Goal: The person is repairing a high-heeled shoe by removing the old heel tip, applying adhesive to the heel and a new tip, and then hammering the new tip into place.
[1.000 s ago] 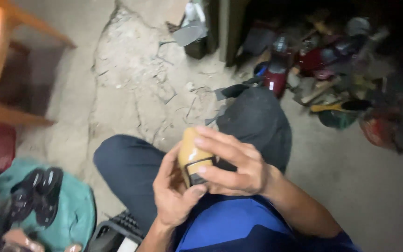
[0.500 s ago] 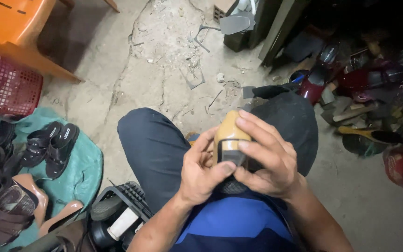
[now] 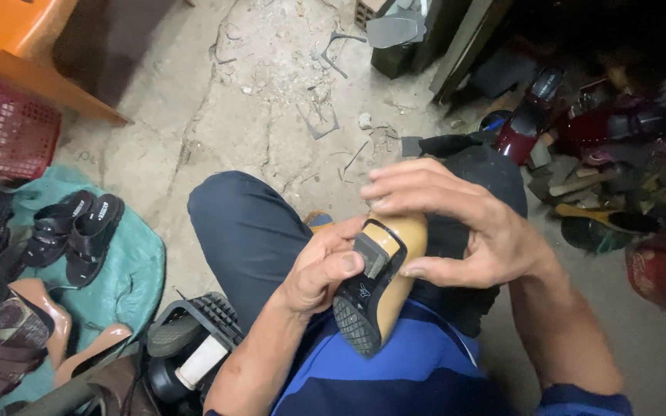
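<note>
A small pale emblem [image 3: 363, 292] marks the held shoe's black sole [image 3: 361, 308].

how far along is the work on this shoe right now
Done: nothing shows as finished. In hand: the tan shoe is held sole up; the right hand grips it, and the left hand has its thumb at the heel piece. Left: sandals lie on the green cloth.

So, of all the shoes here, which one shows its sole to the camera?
The tan shoe held between left hand and right hand: its black sole faces up. The black sandals on the green cloth lie straps up.
</note>
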